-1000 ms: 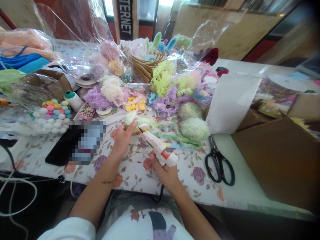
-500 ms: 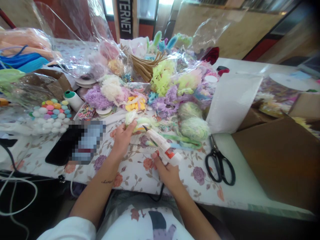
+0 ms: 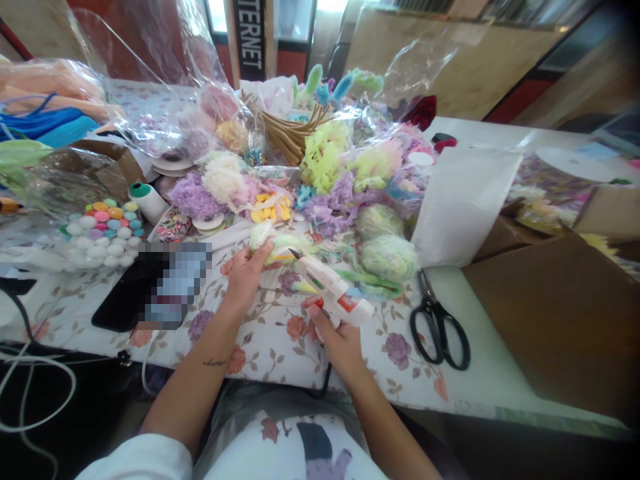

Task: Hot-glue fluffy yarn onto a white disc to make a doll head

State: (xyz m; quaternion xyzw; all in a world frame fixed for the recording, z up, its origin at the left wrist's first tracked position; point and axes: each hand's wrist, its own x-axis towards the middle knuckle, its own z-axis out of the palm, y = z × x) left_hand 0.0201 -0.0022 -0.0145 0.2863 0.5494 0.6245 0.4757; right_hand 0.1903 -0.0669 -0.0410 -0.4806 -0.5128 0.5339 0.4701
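Note:
In my right hand is a white hot glue gun, gripped by its handle, with its dark nozzle pointing up and left. My left hand is closed on a pale green and white fuzzy piece, pinching its left end. The nozzle tip is at the right part of this piece; whether it touches I cannot tell. Behind the glue gun lies a green fuzzy strip on the floral tablecloth. Pale green yarn balls sit just to the right.
Black-handled scissors lie at the right, beside a cardboard box and a white sheet-like packet. Two phones, one dark, lie at the left near a bag of pompoms. Colourful yarn bundles crowd the back.
The glue gun and my right hand have shifted slightly to the right, and the gun has turned a little. My left hand stays in place with the fuzzy piece.

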